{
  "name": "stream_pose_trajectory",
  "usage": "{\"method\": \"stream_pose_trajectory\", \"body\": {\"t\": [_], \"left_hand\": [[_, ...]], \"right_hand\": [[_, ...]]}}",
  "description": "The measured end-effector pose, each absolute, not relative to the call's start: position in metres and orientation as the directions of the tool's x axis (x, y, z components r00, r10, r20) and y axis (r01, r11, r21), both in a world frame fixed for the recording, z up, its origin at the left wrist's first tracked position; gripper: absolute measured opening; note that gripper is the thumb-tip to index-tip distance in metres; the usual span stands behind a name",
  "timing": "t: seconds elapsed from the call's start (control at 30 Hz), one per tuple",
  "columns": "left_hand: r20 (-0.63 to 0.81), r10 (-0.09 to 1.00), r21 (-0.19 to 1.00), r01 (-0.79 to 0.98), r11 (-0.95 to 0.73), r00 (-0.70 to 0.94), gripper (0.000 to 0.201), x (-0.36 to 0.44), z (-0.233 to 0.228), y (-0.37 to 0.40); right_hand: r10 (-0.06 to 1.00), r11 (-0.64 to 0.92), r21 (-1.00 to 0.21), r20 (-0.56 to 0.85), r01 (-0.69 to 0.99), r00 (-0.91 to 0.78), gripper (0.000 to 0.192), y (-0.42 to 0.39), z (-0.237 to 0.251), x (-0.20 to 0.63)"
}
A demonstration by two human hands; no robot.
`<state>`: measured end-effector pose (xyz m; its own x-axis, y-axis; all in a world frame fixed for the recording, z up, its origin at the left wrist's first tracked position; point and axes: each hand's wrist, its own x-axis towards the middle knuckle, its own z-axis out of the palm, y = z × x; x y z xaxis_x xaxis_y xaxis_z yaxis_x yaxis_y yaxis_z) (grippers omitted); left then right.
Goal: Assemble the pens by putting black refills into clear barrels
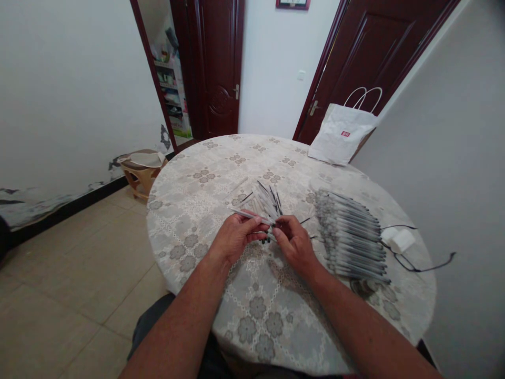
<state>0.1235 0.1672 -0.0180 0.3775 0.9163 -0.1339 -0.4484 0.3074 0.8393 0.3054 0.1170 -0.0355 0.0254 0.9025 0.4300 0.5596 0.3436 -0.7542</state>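
Observation:
My left hand (242,231) is closed around a slim whitish pen barrel (242,213), which points to the left. Close beside it, my right hand (292,239) has its thumb and fingers pinched at the barrel's right end; what they grip there is too small to make out. Just behind both hands lies a loose heap of pale pen parts (258,200) and thin dark-tipped refills (276,197). Small dark green pieces (265,241) show on the tablecloth under my fingers. To the right, many similar pens (355,237) are stacked in a neat pile, side by side.
The round table wears a patterned cloth (221,158). Right of the pen pile lie eyeglasses (414,266) and a white crumpled item (400,239). A white paper bag (341,134) stands at the back right. A low stool (144,168) is left of the table.

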Motion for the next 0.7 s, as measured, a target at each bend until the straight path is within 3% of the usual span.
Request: {"method": "stream_pose_trajectory", "body": {"t": [0.13,0.3,0.47,0.7], "left_hand": [[-0.151,0.908,0.834,-0.443,0.330,0.391,0.022,0.1245,-0.0172,0.1664],[-0.148,0.893,0.840,-0.423,0.340,0.424,0.020,0.1247,-0.0162,0.1656],[-0.142,0.907,0.841,-0.436,0.322,0.396,0.021,0.1232,-0.0172,0.1666],[-0.130,0.904,0.846,-0.430,0.315,0.407,0.025,0.1236,-0.0185,0.1660]], "right_hand": [[0.901,0.338,-0.692,0.434,0.639,-0.007,0.017,0.1167,-0.0309,0.3044],[0.922,0.329,-0.709,0.383,0.623,-0.052,0.038,0.1174,-0.0317,0.3069],[0.911,0.338,-0.744,0.412,0.577,-0.002,0.020,0.1166,-0.0342,0.3074],[0.899,0.360,-0.659,0.433,0.660,-0.057,0.019,0.1162,-0.0294,0.3053]]}}
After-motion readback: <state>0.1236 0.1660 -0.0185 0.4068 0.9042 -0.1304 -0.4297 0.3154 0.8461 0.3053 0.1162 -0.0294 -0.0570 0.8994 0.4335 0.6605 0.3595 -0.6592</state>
